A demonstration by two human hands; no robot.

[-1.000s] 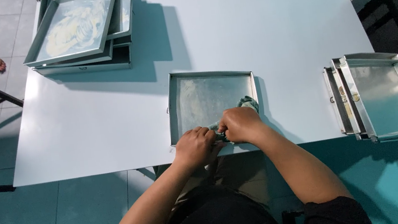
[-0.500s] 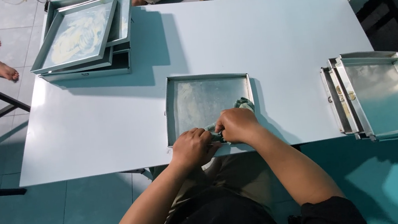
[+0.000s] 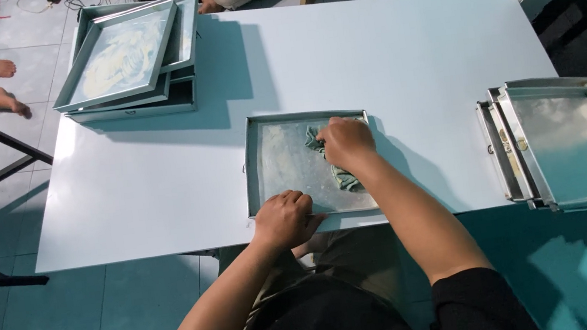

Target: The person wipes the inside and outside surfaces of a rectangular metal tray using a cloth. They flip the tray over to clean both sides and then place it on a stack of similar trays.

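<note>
I see the metal tray (image 3: 286,166) lying flat at the desk's (image 3: 406,47) near edge, its sides squared to the desk with no clear long axis. My left hand (image 3: 285,220) grips the rim at six o'clock, fingers curled shut on it. My right hand (image 3: 347,142) presses a green cloth (image 3: 343,177) into the tray's three o'clock side. I judge the tray stiff, light and slick; the cloth limp.

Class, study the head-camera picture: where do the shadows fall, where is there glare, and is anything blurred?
Head view: sharp overall. The stacked trays cast a hard shadow rightwards on the white table. The right hand on the green cloth also shadows rightwards. Soft glare on the right-side trays. The left hand grips the centre tray.
</note>
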